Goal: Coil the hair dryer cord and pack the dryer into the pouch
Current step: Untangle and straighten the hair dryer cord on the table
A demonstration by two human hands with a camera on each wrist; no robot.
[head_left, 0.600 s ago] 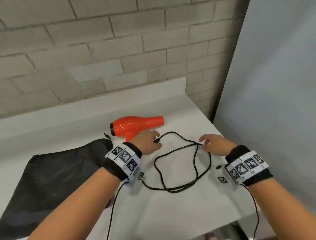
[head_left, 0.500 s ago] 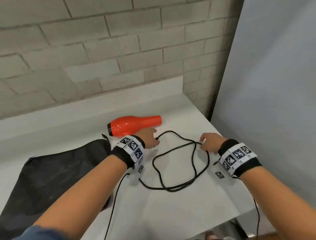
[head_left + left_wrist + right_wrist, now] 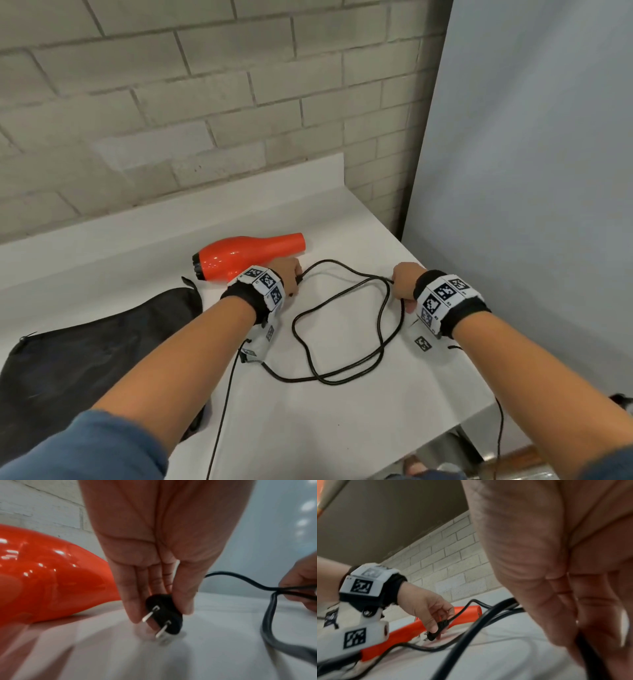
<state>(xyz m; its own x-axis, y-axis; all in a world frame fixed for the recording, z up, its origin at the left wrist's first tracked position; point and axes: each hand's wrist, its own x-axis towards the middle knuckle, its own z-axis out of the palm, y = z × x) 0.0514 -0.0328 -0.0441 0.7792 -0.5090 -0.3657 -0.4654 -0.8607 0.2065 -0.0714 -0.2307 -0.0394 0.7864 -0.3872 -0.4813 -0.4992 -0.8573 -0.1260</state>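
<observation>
since the earlier frame, left hand has gone from just reaching to actually pinching the plug, lifted slightly off the surface. right hand pinches the cord loops. coiling's barely started; dryer sits behind, pouch flat at left.

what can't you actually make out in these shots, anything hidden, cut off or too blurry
- Hair dryer handle, and where the cord joins it: hidden behind the left hand and wristband in the head view.
- Pouch opening: cut off by the left edge; the forearm covers its right side.
- Right hand grip on the cord: fingertips blurred in the right wrist view.
- Plug markings: blurred.
</observation>
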